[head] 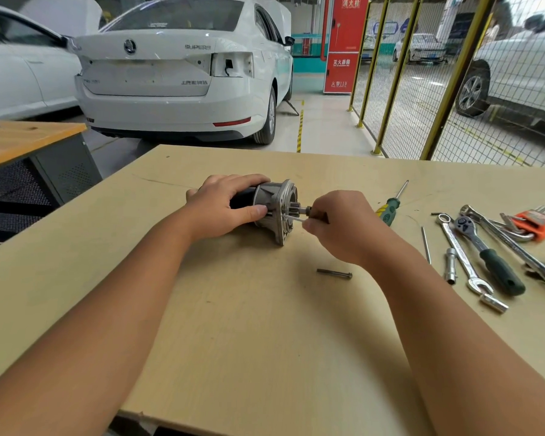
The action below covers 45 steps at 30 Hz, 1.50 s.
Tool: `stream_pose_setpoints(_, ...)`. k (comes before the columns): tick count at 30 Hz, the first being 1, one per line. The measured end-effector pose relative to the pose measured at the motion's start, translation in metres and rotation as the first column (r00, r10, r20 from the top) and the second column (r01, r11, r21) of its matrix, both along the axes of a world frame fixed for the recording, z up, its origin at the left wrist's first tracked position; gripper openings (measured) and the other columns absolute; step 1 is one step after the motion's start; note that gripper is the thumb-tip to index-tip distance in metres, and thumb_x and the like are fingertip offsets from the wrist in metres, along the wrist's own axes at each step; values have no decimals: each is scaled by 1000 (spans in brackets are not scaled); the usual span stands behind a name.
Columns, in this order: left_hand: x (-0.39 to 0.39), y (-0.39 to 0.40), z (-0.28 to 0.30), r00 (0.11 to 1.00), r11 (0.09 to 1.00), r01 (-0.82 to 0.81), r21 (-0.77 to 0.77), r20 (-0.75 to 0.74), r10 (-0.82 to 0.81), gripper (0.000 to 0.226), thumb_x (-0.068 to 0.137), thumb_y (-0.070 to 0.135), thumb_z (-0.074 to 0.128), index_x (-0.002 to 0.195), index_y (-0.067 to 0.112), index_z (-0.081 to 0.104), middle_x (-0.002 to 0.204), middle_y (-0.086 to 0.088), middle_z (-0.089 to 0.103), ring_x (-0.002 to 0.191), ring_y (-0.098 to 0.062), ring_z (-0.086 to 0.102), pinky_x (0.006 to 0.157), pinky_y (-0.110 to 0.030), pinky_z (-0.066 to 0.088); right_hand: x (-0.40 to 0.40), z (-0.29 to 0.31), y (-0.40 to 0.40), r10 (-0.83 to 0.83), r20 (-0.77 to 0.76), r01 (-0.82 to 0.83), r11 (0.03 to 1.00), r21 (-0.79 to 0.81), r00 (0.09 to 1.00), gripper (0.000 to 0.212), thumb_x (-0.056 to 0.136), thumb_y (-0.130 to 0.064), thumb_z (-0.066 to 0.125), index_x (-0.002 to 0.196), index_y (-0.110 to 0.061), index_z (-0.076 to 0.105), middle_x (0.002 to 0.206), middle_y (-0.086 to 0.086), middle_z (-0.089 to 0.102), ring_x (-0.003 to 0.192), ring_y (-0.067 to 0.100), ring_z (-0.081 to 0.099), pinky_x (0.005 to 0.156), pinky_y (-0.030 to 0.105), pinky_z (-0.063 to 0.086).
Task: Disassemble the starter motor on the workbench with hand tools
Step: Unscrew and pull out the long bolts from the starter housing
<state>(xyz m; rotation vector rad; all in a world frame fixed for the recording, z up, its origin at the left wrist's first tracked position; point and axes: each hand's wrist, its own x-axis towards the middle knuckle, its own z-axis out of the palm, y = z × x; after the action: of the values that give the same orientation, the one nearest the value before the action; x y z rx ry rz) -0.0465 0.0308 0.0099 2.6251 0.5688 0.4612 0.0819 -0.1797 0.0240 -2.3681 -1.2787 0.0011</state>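
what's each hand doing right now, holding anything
Left hand: grips the starter motor, holding it on the workbench.
Right hand: pinches a thin metal rod at the motor's flange end.

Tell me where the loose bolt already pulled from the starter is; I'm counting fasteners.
In the head view the loose bolt lies flat on the workbench, just below the right hand and nearer the camera than the starter motor.
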Motion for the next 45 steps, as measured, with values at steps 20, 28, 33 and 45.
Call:
stream_pose_setpoints(20, -1, -2, 1, 1000, 1000, 9, -14, 19, -8, 56, 82, 72, 52, 137, 67, 43, 135, 33, 54, 139, -12, 33, 107, -53, 27, 1, -1, 0, 0, -57, 1, 1000, 11, 998, 29, 99, -31, 59, 71, -22, 58, 74, 0, 56, 69, 15, 48, 53, 28, 31)
stream_pose_setpoints(28, -2, -3, 2, 1000, 1000, 12, -14, 12, -12, 61, 78, 71, 56, 138, 66, 43, 137, 32, 53, 140, -12, 33, 111, -55, 26, -2, -2, -2, -78, 43, 77, 996, 35, 996, 15, 86, -41, 75, 82, -29, 67, 87, -8, 63, 92, 23, 58, 85, 46, 51)
stream_pose_setpoints(33, 0, -2, 1, 1000, 1000, 8, -6, 22, -8, 57, 81, 73, 51, 136, 67, 42, 137, 32, 53, 138, -12, 33, 108, -54, 27, -1, -4, 0, -5, -78, 17, 988, 155, 997, 19, 85, -33, 78, 80, -28, 60, 78, -8, 59, 74, 14, 54, 58, 26, 39)
stream_pose_setpoints(45, 0, -1, 0, 1000, 1000, 2, 2, 19, -2, 58, 80, 71, 53, 137, 67, 43, 137, 34, 53, 136, -12, 33, 105, -49, 26, -1, -1, 1, -48, 56, 47, 999, 11, 997, 17, 94, -40, 66, 88, -24, 71, 87, -3, 61, 87, 24, 57, 77, 39, 50)
